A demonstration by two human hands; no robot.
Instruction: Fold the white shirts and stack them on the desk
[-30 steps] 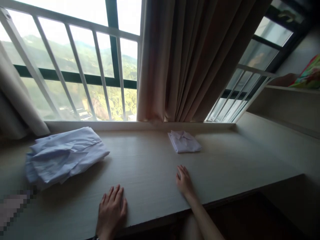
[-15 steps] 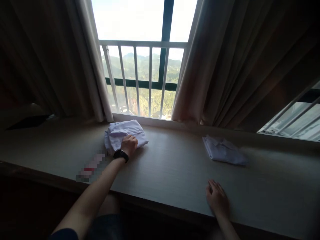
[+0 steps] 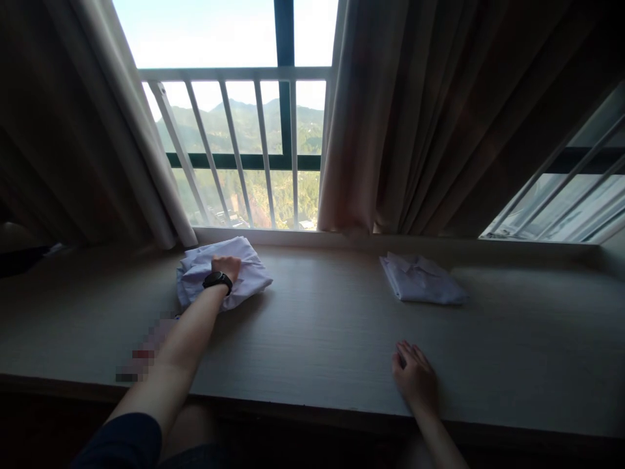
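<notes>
At the window side of the table lies a folded white shirt (image 3: pixel 249 277), its left part creased and bunched. My left hand (image 3: pixel 227 266), with a black watch on the wrist, is on top of it; the fingers are curled closed on the fabric and their tips are hidden. My right hand (image 3: pixel 416 378) rests on the table near the front edge, holding nothing, its fingers loosely extended and thumb a little apart. Beyond that hand, not touched by it, lies a second, smaller folded white shirt (image 3: pixel 424 281).
The pale table (image 3: pixel 317 345) runs along the window, its front edge close to my body. A blurred-out flat item (image 3: pixel 144 352) lies beside my left forearm. A dark object (image 3: pixel 24 259) is at the far left. Curtains (image 3: pixel 371 117) and a white railing (image 3: pixel 239 75) stand behind.
The view has shifted, so the table's things appear farther left. My left hand has moved farther onto the white shirt, its fingers curled on the cloth. My right hand stays resting on the table.
</notes>
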